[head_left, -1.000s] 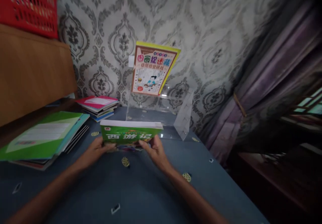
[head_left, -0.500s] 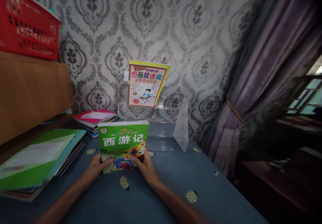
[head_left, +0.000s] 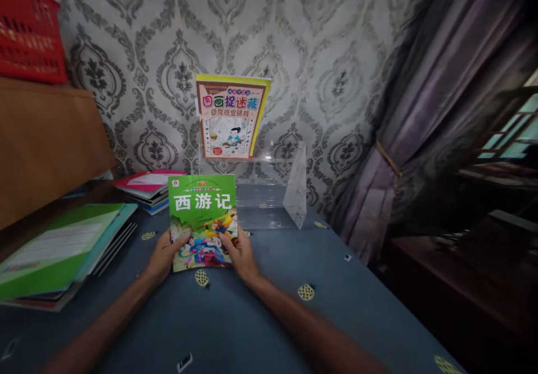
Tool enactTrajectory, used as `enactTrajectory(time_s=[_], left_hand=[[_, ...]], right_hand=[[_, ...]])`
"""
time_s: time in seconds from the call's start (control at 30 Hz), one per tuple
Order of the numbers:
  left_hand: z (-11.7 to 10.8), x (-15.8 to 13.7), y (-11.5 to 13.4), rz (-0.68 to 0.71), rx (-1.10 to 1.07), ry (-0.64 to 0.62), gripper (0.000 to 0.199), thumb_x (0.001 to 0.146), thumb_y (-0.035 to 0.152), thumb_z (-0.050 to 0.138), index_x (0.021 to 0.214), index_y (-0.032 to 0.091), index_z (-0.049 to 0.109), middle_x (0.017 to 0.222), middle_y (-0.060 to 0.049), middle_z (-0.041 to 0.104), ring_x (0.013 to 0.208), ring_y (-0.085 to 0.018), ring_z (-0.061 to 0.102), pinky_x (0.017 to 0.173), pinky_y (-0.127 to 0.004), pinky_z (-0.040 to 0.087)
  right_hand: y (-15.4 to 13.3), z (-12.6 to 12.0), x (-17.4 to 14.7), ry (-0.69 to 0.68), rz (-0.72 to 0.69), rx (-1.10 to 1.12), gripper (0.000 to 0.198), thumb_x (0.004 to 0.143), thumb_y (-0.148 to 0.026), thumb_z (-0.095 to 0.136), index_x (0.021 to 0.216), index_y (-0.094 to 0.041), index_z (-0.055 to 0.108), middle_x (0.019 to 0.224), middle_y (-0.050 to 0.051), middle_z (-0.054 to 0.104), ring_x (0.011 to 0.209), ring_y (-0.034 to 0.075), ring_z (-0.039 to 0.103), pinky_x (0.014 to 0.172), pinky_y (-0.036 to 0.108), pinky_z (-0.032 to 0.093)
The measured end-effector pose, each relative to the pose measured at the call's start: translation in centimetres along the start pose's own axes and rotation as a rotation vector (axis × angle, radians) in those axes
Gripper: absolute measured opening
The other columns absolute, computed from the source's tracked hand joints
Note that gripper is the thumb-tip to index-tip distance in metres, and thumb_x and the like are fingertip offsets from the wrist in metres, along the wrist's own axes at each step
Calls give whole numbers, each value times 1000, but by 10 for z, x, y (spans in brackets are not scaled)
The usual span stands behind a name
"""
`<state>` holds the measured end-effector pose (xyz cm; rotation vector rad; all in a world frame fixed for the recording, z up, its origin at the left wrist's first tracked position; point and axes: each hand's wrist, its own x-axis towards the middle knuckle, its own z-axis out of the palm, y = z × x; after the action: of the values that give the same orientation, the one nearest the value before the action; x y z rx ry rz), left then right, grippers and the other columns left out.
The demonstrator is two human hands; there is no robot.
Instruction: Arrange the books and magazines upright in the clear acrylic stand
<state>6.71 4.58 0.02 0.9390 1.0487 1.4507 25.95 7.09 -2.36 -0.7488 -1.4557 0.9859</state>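
Note:
A green picture book [head_left: 204, 217] with white Chinese characters and colourful figures on its cover is held up in front of me. My left hand [head_left: 165, 253] grips its lower left edge, thumb on the cover and fingers hidden behind. At the lower right edge, my right hand [head_left: 241, 253] grips it the same way. Behind it stands a clear acrylic tiered rack [head_left: 296, 189]. On the rack's top tier a brown-and-yellow book [head_left: 231, 121] with a cartoon figure leans upright. The green book overlaps the rack's left part in view.
To the left lie a stack of books with a green cover [head_left: 63, 250] and a smaller stack topped with pink [head_left: 147, 180]. A red basket [head_left: 31, 37] sits on a wooden cabinet [head_left: 50, 144]. Purple curtains [head_left: 378, 138] hang right of the blue tablecloth [head_left: 286, 329].
The green book has been tilted more upright, so its cover faces me more squarely and its top page edge no longer shows. Both hands keep hold. The view has shifted slightly right and down.

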Motion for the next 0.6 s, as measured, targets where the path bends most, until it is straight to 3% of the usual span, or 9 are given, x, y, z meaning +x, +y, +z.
enactTrajectory(time_s=[0.2, 0.3, 0.47, 0.6], left_hand=[[1, -3, -1, 4, -22, 14, 70, 53, 49, 93, 106, 15, 63, 94, -7, 78, 85, -30, 77, 76, -40, 64], [0, -2, -1, -12, -53, 30, 69, 54, 49, 93, 108, 16, 64, 94, -7, 79, 90, -31, 76, 77, -41, 64], [-4, -11, 5, -165, -92, 31, 64, 59, 52, 90, 108, 17, 67, 95, -11, 79, 96, -34, 76, 77, -42, 64], [-18, -34, 16, -347, 9, 55, 66, 66, 60, 84, 115, 20, 68, 95, -11, 79, 85, -34, 77, 67, -42, 63]], right_hand=[[2, 3, -2, -19, -12, 10, 35, 92, -50, 61, 113, -21, 60, 116, 7, 71, 108, 24, 67, 99, 37, 52], [-9, 5, -5, -77, -11, 65, 40, 93, -50, 61, 123, -23, 57, 124, 6, 69, 114, 25, 65, 103, 38, 50], [-46, 9, -12, -225, 26, 204, 56, 90, -51, 64, 139, -27, 49, 136, 4, 65, 127, 26, 60, 110, 41, 47], [-57, 15, -18, -156, 193, 401, 62, 83, -55, 68, 137, -30, 51, 134, 3, 67, 124, 29, 63, 101, 43, 55]])
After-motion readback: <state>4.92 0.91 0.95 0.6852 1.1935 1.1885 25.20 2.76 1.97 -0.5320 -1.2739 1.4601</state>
